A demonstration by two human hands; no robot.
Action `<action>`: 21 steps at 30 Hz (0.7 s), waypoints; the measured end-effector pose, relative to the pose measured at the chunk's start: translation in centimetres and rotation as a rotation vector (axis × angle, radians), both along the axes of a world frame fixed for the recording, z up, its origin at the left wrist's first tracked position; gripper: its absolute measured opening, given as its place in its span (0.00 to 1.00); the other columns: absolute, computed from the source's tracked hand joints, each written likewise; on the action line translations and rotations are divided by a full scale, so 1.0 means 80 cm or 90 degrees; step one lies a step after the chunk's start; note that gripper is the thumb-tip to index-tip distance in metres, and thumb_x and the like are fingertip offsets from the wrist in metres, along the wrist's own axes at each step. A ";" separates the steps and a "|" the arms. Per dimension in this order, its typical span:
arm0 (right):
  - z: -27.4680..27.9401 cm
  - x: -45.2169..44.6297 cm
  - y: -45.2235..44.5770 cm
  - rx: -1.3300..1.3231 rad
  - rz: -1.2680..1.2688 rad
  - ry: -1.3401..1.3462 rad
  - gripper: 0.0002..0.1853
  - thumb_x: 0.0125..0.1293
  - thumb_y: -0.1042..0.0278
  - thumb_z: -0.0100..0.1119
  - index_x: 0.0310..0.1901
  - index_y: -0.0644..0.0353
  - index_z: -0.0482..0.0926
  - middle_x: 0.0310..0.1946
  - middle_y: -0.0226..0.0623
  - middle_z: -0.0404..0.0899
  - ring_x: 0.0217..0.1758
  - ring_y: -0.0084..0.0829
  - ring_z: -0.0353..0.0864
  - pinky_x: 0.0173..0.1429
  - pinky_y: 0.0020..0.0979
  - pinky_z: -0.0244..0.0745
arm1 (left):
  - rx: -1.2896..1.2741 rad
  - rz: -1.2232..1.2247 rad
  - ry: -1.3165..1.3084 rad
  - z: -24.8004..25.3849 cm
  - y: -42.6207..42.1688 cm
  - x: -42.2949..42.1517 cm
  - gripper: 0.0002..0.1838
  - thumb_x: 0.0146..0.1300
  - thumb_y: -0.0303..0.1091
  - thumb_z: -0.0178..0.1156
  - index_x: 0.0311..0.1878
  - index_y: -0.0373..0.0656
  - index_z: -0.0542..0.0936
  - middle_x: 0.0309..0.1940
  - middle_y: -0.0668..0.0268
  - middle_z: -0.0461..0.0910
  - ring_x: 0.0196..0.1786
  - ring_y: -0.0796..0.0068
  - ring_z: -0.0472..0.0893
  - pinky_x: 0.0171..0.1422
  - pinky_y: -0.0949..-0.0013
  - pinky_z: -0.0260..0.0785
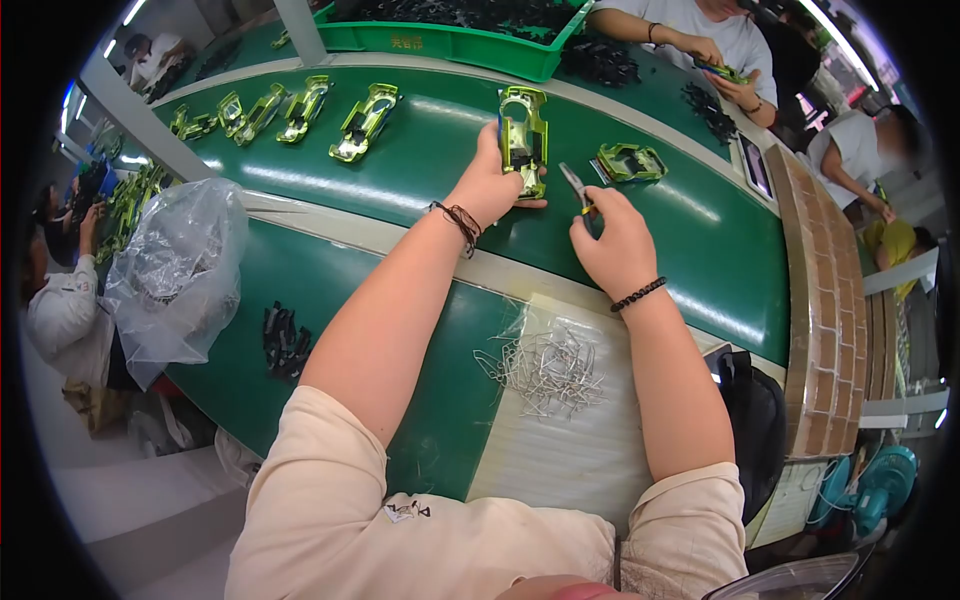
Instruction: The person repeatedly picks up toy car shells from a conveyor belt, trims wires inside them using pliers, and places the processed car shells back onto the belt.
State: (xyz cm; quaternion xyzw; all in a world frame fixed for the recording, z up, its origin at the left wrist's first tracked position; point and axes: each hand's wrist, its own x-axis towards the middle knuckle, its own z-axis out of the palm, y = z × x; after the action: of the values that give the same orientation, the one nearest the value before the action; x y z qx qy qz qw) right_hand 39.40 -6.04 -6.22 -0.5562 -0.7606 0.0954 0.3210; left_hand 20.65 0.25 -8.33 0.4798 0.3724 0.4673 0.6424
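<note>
My left hand [492,180] holds a yellow-green toy car body [523,140] upright over the green work surface, its hollow inner side showing. In my right hand [615,240] is a pair of pliers [576,187], fingers wrapped round the handles and the jaws pointing up and left, a short way right of that car body. Another green car body [629,163] lies just beyond the pliers. Several more, such as this green shell [366,122], stand in a row to the left. A pile of thin bent metal wires [552,370] rests on a white foam sheet [530,455] near my body.
A clear plastic bag [178,270] and some black parts [285,340] are at the left. A green crate [440,40] of black parts stands at the back. Stacked brown boxes [825,320] border the right side. Other people work across the table and at both sides.
</note>
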 end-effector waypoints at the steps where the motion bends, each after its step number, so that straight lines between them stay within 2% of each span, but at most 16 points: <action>1: 0.000 -0.004 -0.002 -0.012 0.002 -0.003 0.16 0.57 0.69 0.61 0.47 0.63 0.80 0.36 0.42 0.78 0.40 0.44 0.80 0.46 0.39 0.76 | 0.010 -0.005 -0.013 0.000 -0.001 0.003 0.44 0.60 0.08 0.42 0.74 0.53 0.40 0.62 0.55 0.63 0.60 0.61 0.76 0.53 0.53 0.84; 3: -0.003 -0.013 -0.009 -0.039 0.005 -0.008 0.15 0.58 0.68 0.60 0.46 0.64 0.80 0.35 0.42 0.78 0.39 0.44 0.80 0.45 0.39 0.76 | 0.024 -0.014 -0.038 -0.001 -0.005 0.009 0.43 0.60 0.08 0.42 0.74 0.53 0.40 0.62 0.55 0.62 0.60 0.61 0.77 0.54 0.53 0.83; 6: -0.004 -0.016 -0.011 -0.091 -0.014 -0.018 0.14 0.58 0.67 0.60 0.45 0.62 0.81 0.36 0.42 0.80 0.40 0.43 0.81 0.44 0.39 0.76 | 0.144 -0.018 0.010 -0.009 -0.010 0.017 0.40 0.62 0.09 0.41 0.72 0.53 0.42 0.61 0.53 0.63 0.60 0.58 0.78 0.55 0.52 0.82; 9: -0.001 -0.015 -0.012 -0.100 -0.022 -0.020 0.14 0.57 0.68 0.60 0.44 0.61 0.82 0.36 0.41 0.80 0.40 0.43 0.81 0.44 0.39 0.77 | 0.180 -0.038 0.039 -0.008 -0.014 0.019 0.40 0.63 0.09 0.41 0.72 0.53 0.41 0.59 0.54 0.62 0.60 0.59 0.78 0.55 0.53 0.82; 12: 0.003 -0.013 -0.012 -0.055 -0.027 -0.085 0.15 0.55 0.68 0.61 0.45 0.62 0.82 0.38 0.40 0.81 0.41 0.44 0.82 0.46 0.39 0.78 | 0.150 -0.056 0.037 -0.003 -0.015 0.017 0.43 0.59 0.09 0.41 0.73 0.51 0.38 0.61 0.55 0.62 0.58 0.63 0.78 0.55 0.54 0.82; 16: 0.008 -0.010 -0.016 0.054 0.012 -0.201 0.15 0.54 0.69 0.62 0.44 0.60 0.82 0.38 0.39 0.81 0.42 0.45 0.82 0.46 0.40 0.78 | 0.089 -0.094 0.094 0.008 -0.018 0.010 0.43 0.61 0.10 0.40 0.73 0.51 0.35 0.62 0.55 0.62 0.58 0.63 0.77 0.57 0.55 0.82; 21: 0.004 -0.011 -0.017 0.034 0.000 -0.163 0.14 0.54 0.69 0.61 0.44 0.59 0.82 0.37 0.39 0.80 0.41 0.43 0.82 0.45 0.40 0.78 | 0.111 -0.117 0.086 0.003 -0.015 0.007 0.42 0.63 0.11 0.42 0.73 0.51 0.34 0.62 0.55 0.62 0.58 0.63 0.76 0.58 0.55 0.82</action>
State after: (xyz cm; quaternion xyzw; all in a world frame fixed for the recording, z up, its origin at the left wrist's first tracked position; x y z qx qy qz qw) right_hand 38.50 -7.38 -5.86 -0.5552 -0.7975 0.0033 0.2359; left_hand 21.19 -0.93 -8.11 0.5961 0.3276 0.4039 0.6117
